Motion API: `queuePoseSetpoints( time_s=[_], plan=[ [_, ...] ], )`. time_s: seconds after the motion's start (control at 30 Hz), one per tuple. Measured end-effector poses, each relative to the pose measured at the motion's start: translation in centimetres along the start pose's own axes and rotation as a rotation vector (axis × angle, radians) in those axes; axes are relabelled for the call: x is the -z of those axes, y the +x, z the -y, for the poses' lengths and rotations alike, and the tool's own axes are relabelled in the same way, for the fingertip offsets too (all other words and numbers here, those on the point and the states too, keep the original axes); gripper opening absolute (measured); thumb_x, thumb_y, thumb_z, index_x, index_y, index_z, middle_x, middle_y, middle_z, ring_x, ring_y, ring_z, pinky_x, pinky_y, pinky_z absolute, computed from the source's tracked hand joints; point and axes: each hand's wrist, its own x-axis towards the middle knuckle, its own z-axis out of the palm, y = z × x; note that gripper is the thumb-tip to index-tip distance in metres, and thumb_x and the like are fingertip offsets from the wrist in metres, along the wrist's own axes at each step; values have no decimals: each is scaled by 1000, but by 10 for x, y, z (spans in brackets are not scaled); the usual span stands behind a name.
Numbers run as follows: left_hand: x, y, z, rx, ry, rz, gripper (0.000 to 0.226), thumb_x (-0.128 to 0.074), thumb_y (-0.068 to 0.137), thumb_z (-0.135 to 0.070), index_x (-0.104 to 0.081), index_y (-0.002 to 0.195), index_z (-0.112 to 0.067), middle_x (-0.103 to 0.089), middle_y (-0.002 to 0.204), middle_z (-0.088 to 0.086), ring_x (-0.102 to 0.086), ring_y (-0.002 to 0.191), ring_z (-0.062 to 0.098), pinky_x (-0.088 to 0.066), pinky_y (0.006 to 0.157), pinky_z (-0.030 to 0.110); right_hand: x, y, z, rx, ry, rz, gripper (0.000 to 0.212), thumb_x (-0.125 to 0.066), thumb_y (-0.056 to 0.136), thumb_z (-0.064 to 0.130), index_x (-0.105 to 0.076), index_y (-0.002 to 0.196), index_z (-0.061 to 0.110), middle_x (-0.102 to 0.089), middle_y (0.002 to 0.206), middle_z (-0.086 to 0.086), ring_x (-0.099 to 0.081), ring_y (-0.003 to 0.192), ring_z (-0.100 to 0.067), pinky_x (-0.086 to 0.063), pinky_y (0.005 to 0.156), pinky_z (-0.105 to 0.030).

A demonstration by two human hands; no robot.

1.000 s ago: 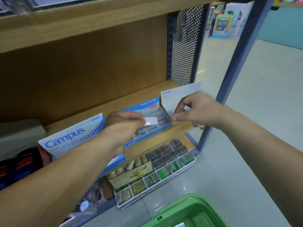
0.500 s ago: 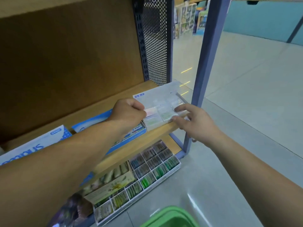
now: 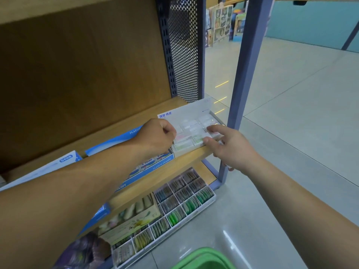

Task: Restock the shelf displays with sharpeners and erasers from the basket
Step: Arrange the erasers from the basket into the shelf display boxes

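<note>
White display box (image 3: 189, 113) of erasers (image 3: 194, 133) sits at right end of wooden shelf (image 3: 186, 158), beside blue eraser box (image 3: 155, 164). Your left hand (image 3: 155, 136): fingers curled into loose fist at box's left edge, knuckles up (whether they pinch an eraser, cannot tell). Your right hand (image 3: 231, 148): fingers spread, index tip and thumb touching erasers at front right corner, gripping nothing. Both forearms reach forward. Green basket (image 3: 204, 259) on floor below.

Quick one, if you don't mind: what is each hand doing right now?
Left hand: curled shut at the white eraser box; anything held is hidden.
Right hand: open, fingertips on the erasers, gripping nothing.
</note>
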Motion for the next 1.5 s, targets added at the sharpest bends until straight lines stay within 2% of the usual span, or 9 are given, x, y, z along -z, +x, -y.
queuePoseSetpoints(
  time_s=[0.23,0.43,0.6,0.8,0.93,1.07,1.27,1.4,1.5],
  plan=[
    [3,3,-16,-144,320,69,17,-77,90,-31,-74,104,-22,-71,98,-6,-67,91,13,-53,80,26,1,-1,-2,2,65,-10,42,-65,97,42,-58,138,36,-62,98,3,-55,42,-15,-41,37,-19],
    [-15,22,-35,-132,157,30,28,-88,79,-30,-75,102,-21,-71,96,-6,-67,88,8,-56,82,25,8,-6,0,-36,205,-71,37,-65,96,43,-62,131,31,-67,99,-8,-60,48,-21,-46,38,-25],
    [-22,24,-39,-109,202,117,8,-75,91,-30,-78,91,-22,-73,89,-10,-67,85,7,-52,70,21,15,-12,0,-87,375,-59,27,-68,97,34,-67,120,21,-70,91,-18,-55,46,-15,-47,41,-27],
    [-1,1,-44,104,-707,264,40,-45,93,12,-65,121,-7,-75,114,14,-65,89,17,-42,64,25,15,-19,19,-81,521,38,20,-72,95,31,-72,85,13,-69,71,-12,-52,49,-26,-43,44,-31],
    [6,-13,-33,55,-975,301,59,-34,90,25,-52,138,-4,-70,127,15,-68,119,24,-52,102,38,2,-24,43,-104,592,198,28,-76,92,34,-69,85,8,-69,76,-12,-51,50,-26,-42,42,-26],
    [10,-22,-27,4,-1093,284,58,-33,91,22,-59,130,-13,-67,136,7,-55,135,19,-48,102,34,-15,-29,57,-133,604,360,40,-71,94,40,-70,99,0,-69,82,-12,-51,50,-22,-41,41,-25],
    [23,-35,-3,-43,-891,262,57,-37,95,16,-55,137,-17,-67,136,-2,-49,139,12,-38,116,37,-32,-30,74,-113,739,408,17,-72,94,24,-74,98,7,-66,82,-13,-50,51,-21,-39,44,-26],
    [38,-44,8,-11,-856,225,47,-45,100,9,-56,139,-15,-64,138,2,-57,132,18,-50,102,36,-43,-33,90,-104,695,406,11,-72,94,22,-71,96,12,-66,81,-9,-49,49,-20,-36,44,-26],
    [52,-53,18,-29,-571,159,31,-62,99,-5,-67,127,-17,-72,117,6,-69,96,17,-56,83,28,-48,-31,100,-59,532,366,8,-71,93,17,-71,94,9,-67,75,-6,-48,47,-20,-38,41,-26]
  ],
)
